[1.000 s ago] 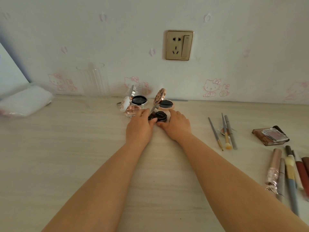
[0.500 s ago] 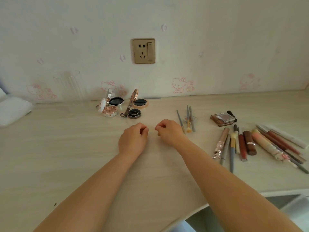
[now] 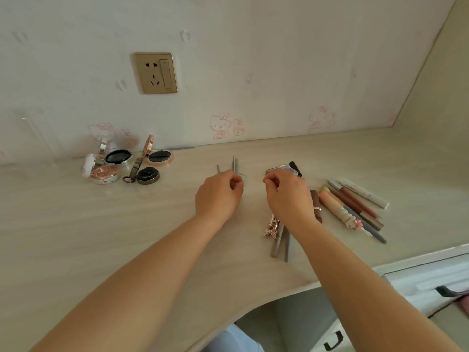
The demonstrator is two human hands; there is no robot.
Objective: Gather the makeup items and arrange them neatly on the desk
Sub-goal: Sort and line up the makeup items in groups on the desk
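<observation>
My left hand (image 3: 218, 196) rests curled on the desk (image 3: 101, 237), its fingers over the lower ends of three thin makeup brushes (image 3: 236, 165); whether it grips them is hidden. My right hand (image 3: 286, 194) is beside it, fingers closed with nothing visible in them, partly covering a brown eyeshadow palette (image 3: 281, 170). Below that wrist lie grey pencils and a glittery tube (image 3: 278, 240). A brown lipstick (image 3: 316, 199) and several pens and tubes (image 3: 355, 201) fan out to the right. Several open compacts (image 3: 119, 157) cluster at the back left.
A wall socket (image 3: 155, 73) sits above the desk. A clear holder (image 3: 33, 138) stands at the far left by the wall. The desk's curved front edge (image 3: 253, 306) cuts in at lower right, with white drawers (image 3: 431, 283) beyond it.
Both hands have left the compacts and moved right, to the brushes and the palette. The view has swung right with them.
</observation>
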